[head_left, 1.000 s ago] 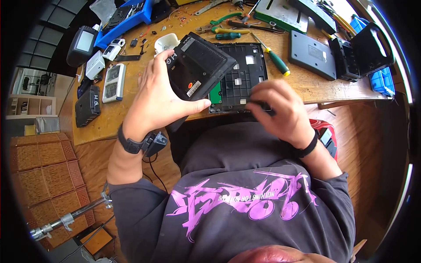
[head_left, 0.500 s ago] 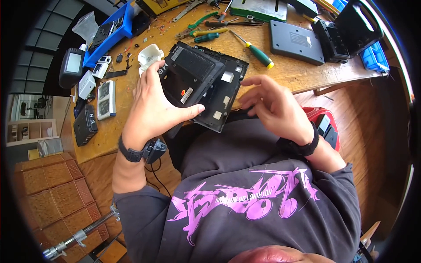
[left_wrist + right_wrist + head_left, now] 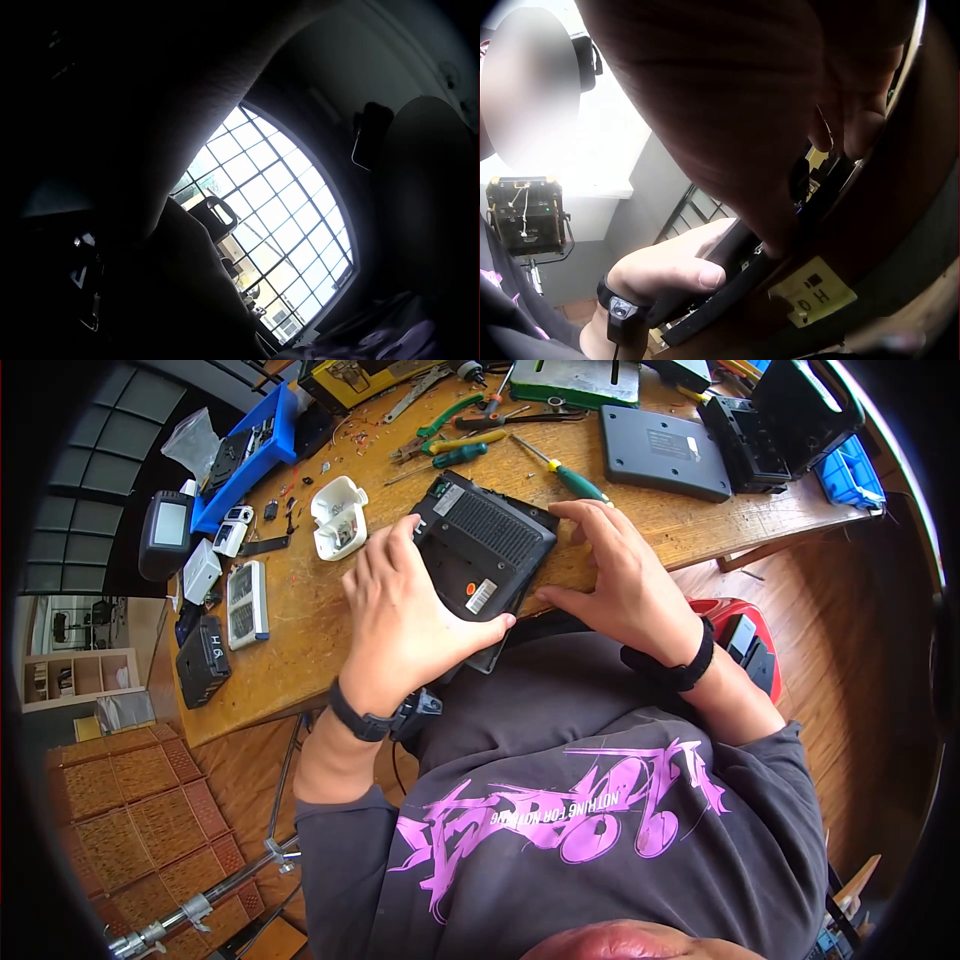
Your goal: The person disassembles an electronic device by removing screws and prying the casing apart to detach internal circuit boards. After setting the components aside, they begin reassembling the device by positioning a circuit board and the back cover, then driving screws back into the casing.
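Note:
My left hand [image 3: 395,615] grips a black plastic device casing [image 3: 470,550] across its width, with the thumb on the near edge and the fingers at the far left side. The casing has a vent grille, an orange dot and a barcode label. A black frame panel [image 3: 484,660] lies underneath, mostly hidden, its near corner showing. My right hand [image 3: 635,570] spans the right edge of the two stacked parts, index finger at the far corner and thumb at the near side. In the right wrist view its thumb [image 3: 780,244] touches the panel's edge. The left wrist view is mostly dark.
A white open case [image 3: 340,520] stands left of the casing. Beyond lie a green screwdriver [image 3: 578,482], several pliers and a grey-black cover [image 3: 665,455]. A black handled housing [image 3: 790,435] is at the right. Left are small devices and a blue tray [image 3: 240,460].
The casing has moved right and settled over the frame panel, which turned and now lies mostly covered. My right hand has come in to the right edge of the parts.

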### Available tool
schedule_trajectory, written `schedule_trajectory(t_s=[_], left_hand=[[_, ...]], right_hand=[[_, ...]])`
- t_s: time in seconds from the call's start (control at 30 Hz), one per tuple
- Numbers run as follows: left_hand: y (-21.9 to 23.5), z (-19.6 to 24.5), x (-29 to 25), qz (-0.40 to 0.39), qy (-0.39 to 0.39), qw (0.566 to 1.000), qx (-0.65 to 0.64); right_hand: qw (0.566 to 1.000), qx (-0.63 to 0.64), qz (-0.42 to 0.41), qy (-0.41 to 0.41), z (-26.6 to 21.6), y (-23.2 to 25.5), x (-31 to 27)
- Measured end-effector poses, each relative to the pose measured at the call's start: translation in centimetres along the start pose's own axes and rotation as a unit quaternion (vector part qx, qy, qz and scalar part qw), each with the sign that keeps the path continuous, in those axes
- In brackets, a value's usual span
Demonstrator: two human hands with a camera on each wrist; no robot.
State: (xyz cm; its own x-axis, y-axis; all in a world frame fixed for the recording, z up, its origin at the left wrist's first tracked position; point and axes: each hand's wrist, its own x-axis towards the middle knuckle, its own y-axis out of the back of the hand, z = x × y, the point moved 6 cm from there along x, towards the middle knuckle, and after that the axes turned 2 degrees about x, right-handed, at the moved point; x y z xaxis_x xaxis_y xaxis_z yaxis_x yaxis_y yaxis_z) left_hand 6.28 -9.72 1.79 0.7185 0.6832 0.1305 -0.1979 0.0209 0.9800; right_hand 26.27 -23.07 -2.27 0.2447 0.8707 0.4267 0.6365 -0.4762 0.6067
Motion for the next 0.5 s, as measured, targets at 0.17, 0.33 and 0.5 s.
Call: schedule_trajectory(t_s=[0.17, 0.33, 0.5], left_hand=[[-0.3, 0.3, -0.3, 0.009, 0.009, 1.000, 0.005], [-0.2, 0.2, -0.2, 0.000, 0.009, 1.000, 0.008], [-0.2, 0.9, 0.0, -0.011, 0.003, 1.000, -0.001]], right_hand=[[0.999, 0.016, -0.009, -0.033, 0.1, -0.4, -0.1], [0.994, 0.038, -0.023, -0.098, 0.4, -0.3, 0.0], [0.998, 0.013, -0.003, -0.062, -0.1, -1.1, -0.2]])
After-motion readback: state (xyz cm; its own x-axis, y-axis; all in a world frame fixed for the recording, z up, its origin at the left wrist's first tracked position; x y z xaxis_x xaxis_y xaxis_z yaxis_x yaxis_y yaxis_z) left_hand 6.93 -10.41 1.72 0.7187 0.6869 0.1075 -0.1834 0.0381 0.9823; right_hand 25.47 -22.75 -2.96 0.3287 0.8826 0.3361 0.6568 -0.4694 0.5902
